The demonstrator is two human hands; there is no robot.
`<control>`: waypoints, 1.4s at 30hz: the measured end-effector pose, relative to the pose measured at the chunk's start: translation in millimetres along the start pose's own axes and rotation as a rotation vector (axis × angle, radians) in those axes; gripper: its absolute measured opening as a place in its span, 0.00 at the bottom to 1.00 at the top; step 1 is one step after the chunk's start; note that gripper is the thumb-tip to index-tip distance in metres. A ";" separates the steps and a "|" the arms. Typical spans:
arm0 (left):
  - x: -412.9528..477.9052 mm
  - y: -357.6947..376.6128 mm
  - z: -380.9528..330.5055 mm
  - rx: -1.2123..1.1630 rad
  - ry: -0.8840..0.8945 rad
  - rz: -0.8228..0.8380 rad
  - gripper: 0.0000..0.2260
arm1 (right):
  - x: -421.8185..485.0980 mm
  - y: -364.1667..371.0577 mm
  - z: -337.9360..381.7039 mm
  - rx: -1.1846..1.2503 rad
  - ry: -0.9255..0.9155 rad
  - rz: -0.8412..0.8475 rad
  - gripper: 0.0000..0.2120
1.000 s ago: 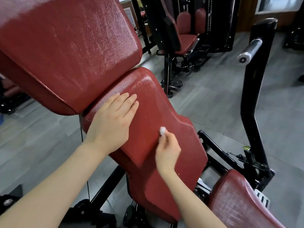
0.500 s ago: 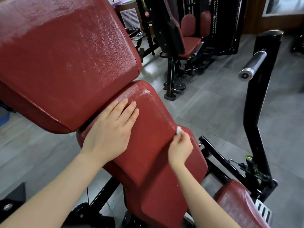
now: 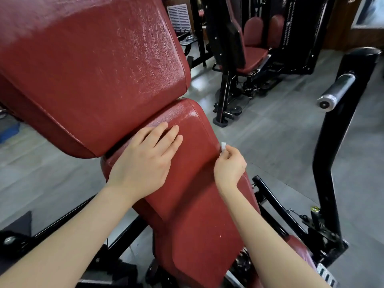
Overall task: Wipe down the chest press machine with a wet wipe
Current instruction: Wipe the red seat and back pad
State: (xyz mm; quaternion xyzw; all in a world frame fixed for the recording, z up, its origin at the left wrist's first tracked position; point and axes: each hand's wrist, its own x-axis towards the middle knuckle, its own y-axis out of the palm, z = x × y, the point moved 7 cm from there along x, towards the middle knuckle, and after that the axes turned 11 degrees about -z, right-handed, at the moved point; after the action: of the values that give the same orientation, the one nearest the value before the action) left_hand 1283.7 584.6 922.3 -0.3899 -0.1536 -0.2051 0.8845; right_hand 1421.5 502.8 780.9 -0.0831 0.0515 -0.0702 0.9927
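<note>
The right hand's [image 3: 229, 165] grip is pinched round a small white wadded wet wipe [image 3: 223, 146], thumb and fingertips closed on it, with only a nub of it showing. The wipe touches the right edge seam of the lower red vinyl back pad [image 3: 187, 204]. A second ago it was on the middle of that pad's face. It has since travelled outward to the edge and then up along it.

The left hand [image 3: 145, 161] has stayed put, its grip spread flat on the top of the same pad, just under the large upper red vinyl pad [image 3: 93, 69].

I judge the lower pad's face done and its right border in hand. The black steel press arm [image 3: 332, 163], standing well apart over the grey tiled floor [image 3: 270, 138], looks untouched.
</note>
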 end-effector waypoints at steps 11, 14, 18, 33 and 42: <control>8.4 2.8 -14.8 -0.013 -0.107 -0.012 0.18 | 12.6 -1.3 -54.4 -0.011 -0.097 0.115 0.12; 8.2 18.1 -34.2 0.027 -0.036 0.070 0.19 | 21.5 -19.2 -131.3 -0.059 0.140 0.057 0.13; 0.8 32.3 -53.7 0.043 0.019 0.130 0.20 | 20.0 -19.5 -140.2 -0.054 0.186 -0.052 0.12; -2.7 39.7 -59.4 0.041 -0.019 0.053 0.19 | 39.0 5.5 -94.1 0.065 -0.082 0.244 0.10; -4.8 38.3 -64.0 0.040 -0.112 0.021 0.19 | 82.7 -6.8 -169.2 0.126 0.289 0.191 0.06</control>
State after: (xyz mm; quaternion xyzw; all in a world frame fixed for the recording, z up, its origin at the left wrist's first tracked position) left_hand 1305.1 561.0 854.7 -0.3848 -0.2029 -0.1706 0.8841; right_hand 1482.7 457.2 608.6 -0.0047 0.1967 0.0103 0.9804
